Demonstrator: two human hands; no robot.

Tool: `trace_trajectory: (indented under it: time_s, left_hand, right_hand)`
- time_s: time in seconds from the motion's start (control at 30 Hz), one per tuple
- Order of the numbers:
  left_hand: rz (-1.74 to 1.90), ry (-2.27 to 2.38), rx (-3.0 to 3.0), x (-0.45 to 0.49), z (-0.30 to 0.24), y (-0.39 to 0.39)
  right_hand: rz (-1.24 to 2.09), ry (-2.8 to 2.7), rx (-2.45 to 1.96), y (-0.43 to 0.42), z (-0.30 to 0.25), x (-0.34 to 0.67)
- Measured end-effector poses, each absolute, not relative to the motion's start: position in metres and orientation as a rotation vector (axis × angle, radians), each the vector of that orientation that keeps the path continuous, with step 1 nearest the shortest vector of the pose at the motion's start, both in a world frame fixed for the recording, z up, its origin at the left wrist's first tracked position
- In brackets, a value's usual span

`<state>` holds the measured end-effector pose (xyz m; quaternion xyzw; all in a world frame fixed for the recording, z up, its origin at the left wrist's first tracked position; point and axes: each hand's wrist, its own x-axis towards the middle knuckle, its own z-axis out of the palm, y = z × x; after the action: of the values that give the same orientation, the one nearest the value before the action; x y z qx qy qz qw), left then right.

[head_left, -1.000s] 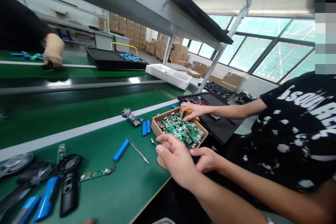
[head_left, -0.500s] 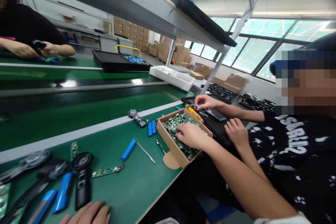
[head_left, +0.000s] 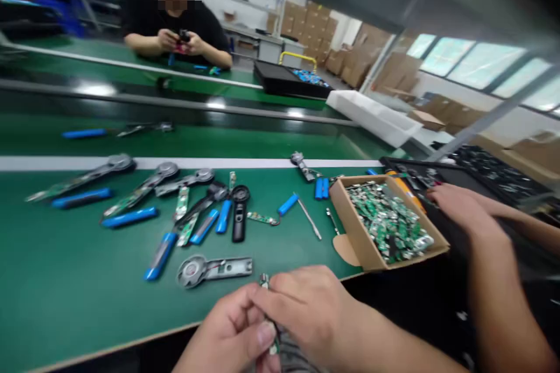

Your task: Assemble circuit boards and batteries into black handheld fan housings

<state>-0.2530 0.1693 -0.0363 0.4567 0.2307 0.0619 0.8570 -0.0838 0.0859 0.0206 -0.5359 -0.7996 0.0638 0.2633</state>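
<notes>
My left hand [head_left: 231, 332] and my right hand [head_left: 306, 309] meet at the near edge of the green table [head_left: 65, 291]. Both are closed in a pinch on a small green circuit board [head_left: 265, 281], which their fingers mostly hide. Just beyond them lies a grey metal part with a round end [head_left: 210, 269]. To the right stands an open cardboard box [head_left: 356, 233] filled with small green circuit boards [head_left: 389, 221].
Blue batteries [head_left: 161, 254], grey arm-shaped parts [head_left: 144, 186], a black handle piece [head_left: 238, 218] and tweezers [head_left: 308, 218] are scattered over the table. A co-worker's hand [head_left: 459, 204] rests on a black tray right of the box. Another person sits across the conveyor [head_left: 175, 140].
My right hand has left the box of boards and joined my left hand at the table's near edge, with a small board between them. The view has swung left.
</notes>
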Motion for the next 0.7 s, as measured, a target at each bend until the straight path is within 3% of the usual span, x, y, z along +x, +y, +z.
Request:
trace_trajectory:
  time_s: [0.2, 0.43, 0.7]
  left_hand:
    - [0.441, 0.583, 0.949, -0.268, -0.026, 0.165]
    - [0.709, 0.903, 0.883, -0.263, -0.012, 0.168]
    - [0.781, 0.839, 0.683, -0.255, 0.004, 0.168]
  right_hand:
    - [0.835, -1.371, -1.361, 0.104, -0.007, -0.078]
    - [0.608, -1.339, -1.313, 0.122, -0.042, -0.078]
    - [0.611, -1.400, -1.288, 0.100, -0.008, -0.088]
